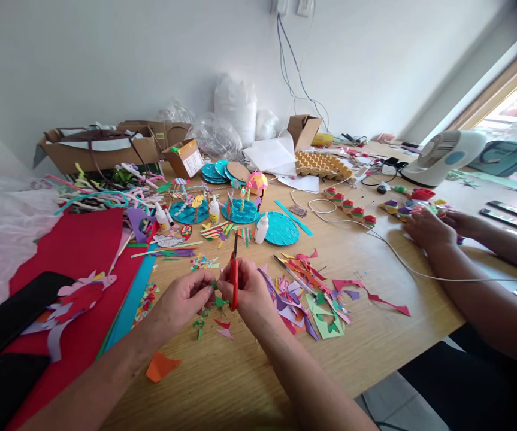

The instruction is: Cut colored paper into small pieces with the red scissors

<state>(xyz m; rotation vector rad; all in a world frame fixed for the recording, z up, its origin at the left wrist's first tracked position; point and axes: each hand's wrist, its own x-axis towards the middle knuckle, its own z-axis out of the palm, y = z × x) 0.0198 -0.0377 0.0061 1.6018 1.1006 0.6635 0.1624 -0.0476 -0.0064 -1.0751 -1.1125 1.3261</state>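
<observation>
My right hand [253,292] holds red-handled scissors [234,278], their dark blades pointing away from me over the table. Close beside it, the fingertips of my left hand [190,294] are pinched on a tiny green paper piece, mostly hidden by the fingers. The two hands almost meet at the fingertips. Small green paper scraps [200,324] lie beneath them, with pink and red bits near. To the right spreads a heap of coloured paper offcuts [290,304], including a light green sheet [324,317] with cut-out holes. An orange scrap [162,366] rests near my left forearm.
Beyond my hands stand glue bottles [262,228], a blue disc [280,229] and decorated blue discs [240,211]. Red sheets [73,239] lie left. At right, another person's hands [431,227] work near egg-carton pieces [352,209]; a white cable [402,266] and fan [442,158] are there.
</observation>
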